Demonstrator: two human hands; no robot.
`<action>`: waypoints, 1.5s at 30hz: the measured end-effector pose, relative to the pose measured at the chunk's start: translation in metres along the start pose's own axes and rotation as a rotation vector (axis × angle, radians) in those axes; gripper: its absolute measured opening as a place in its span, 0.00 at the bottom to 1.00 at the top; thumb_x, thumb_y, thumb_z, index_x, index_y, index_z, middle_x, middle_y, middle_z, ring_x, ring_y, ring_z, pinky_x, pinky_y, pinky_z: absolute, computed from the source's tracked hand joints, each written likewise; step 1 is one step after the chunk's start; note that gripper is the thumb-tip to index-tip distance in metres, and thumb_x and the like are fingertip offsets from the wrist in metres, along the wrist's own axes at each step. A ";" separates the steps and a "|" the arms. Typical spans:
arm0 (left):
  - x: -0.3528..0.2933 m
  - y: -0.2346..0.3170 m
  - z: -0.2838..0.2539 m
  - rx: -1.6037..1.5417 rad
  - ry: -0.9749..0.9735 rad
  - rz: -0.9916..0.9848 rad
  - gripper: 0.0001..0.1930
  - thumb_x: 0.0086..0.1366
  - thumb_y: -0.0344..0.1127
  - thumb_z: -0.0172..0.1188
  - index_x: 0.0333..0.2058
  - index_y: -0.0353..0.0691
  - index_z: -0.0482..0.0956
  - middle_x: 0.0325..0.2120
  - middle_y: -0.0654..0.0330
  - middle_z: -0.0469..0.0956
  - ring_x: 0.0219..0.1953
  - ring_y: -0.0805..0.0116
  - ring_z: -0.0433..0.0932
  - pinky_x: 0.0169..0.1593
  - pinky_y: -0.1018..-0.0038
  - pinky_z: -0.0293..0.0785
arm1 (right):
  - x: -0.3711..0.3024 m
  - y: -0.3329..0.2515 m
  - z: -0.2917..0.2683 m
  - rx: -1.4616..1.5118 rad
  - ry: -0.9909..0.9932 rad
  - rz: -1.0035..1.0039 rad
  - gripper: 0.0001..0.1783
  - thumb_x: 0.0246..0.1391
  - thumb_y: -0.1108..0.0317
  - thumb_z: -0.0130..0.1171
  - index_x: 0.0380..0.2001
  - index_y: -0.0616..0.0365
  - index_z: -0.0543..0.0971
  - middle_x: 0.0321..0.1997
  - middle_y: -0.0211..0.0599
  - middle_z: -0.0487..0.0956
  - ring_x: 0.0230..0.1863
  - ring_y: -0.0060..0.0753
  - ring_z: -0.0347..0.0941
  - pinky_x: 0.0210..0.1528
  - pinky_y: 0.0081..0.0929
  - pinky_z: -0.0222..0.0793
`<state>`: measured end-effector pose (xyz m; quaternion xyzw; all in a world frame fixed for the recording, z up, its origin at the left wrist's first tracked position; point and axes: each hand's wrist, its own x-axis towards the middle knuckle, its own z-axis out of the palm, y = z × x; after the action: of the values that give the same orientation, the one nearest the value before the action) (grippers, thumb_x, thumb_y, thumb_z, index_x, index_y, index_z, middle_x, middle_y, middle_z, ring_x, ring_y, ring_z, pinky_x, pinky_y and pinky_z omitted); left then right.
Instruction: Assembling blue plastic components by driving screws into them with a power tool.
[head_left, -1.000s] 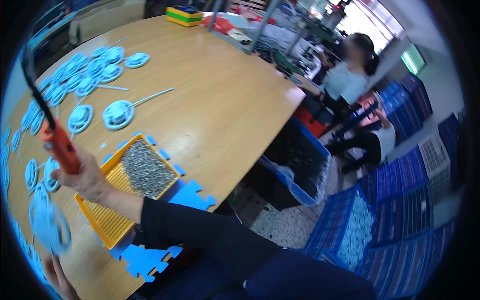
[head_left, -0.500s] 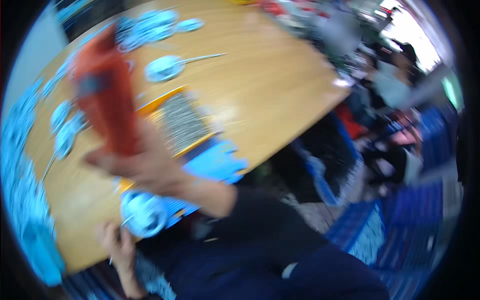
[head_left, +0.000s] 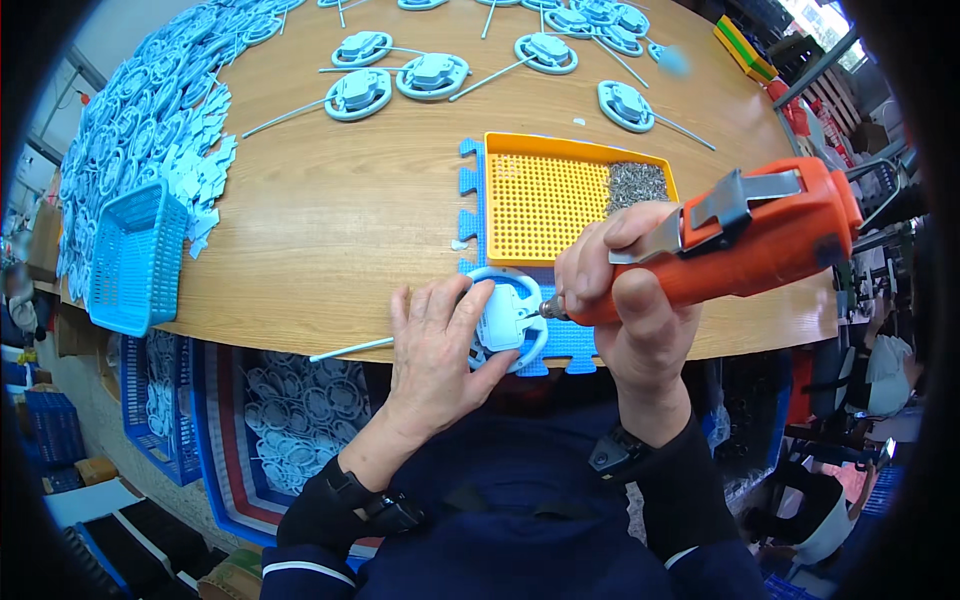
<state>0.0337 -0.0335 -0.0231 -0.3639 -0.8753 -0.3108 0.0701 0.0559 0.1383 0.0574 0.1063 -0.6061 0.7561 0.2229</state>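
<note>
A light-blue plastic wheel-shaped part (head_left: 503, 318) with a boxy centre and a thin stalk lies on the blue foam mat (head_left: 468, 211) at the table's near edge. My left hand (head_left: 435, 345) is closed on its left side, fingers over the top and thumb at the near rim. In my right hand (head_left: 645, 300) is an orange electric screwdriver (head_left: 770, 235) with a metal clip, held slanting. Its bit meets the centre of the part near the right side. Just beyond stands a yellow tray (head_left: 570, 146) with a perforated floor, small metal screws (head_left: 638, 186) heaped at its right end.
Several similar wheel parts (head_left: 430, 75) with stalks lie across the far table. A large pile of blue parts (head_left: 130, 160) covers the left side, beside a blue basket (head_left: 135, 300). Below the edge, a blue crate (head_left: 215, 470) holds more parts. A yellow-green box (head_left: 745, 50) sits far right.
The screwdriver, earlier raised and blurred over the table, has come down onto the wheel part. My left hand has gone from beside the part to gripping it. My view has levelled.
</note>
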 end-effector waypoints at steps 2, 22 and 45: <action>0.003 0.000 0.000 -0.030 0.006 -0.029 0.36 0.45 0.44 0.71 0.52 0.38 0.68 0.48 0.52 0.66 0.51 0.53 0.65 0.58 0.49 0.52 | -0.001 0.004 -0.001 -0.004 0.005 0.024 0.22 0.53 0.53 0.63 0.39 0.56 0.67 0.23 0.32 0.70 0.23 0.25 0.67 0.28 0.26 0.66; 0.011 0.001 0.000 -0.021 -0.045 -0.054 0.37 0.42 0.44 0.73 0.51 0.39 0.70 0.46 0.54 0.66 0.50 0.54 0.64 0.58 0.48 0.51 | -0.002 0.029 0.001 0.017 0.041 0.064 0.16 0.53 0.65 0.63 0.38 0.56 0.67 0.23 0.34 0.71 0.22 0.26 0.67 0.26 0.23 0.66; 0.243 -0.187 -0.047 0.432 -0.114 -0.174 0.48 0.45 0.68 0.64 0.63 0.53 0.61 0.64 0.48 0.54 0.68 0.42 0.45 0.62 0.34 0.42 | 0.051 0.002 -0.080 0.198 0.174 -0.091 0.29 0.44 0.53 0.71 0.39 0.60 0.68 0.22 0.39 0.72 0.22 0.33 0.69 0.25 0.30 0.68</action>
<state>-0.2745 -0.0181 0.0068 -0.2804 -0.9521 -0.1002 0.0695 0.0195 0.2254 0.0585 0.0891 -0.5013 0.8078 0.2971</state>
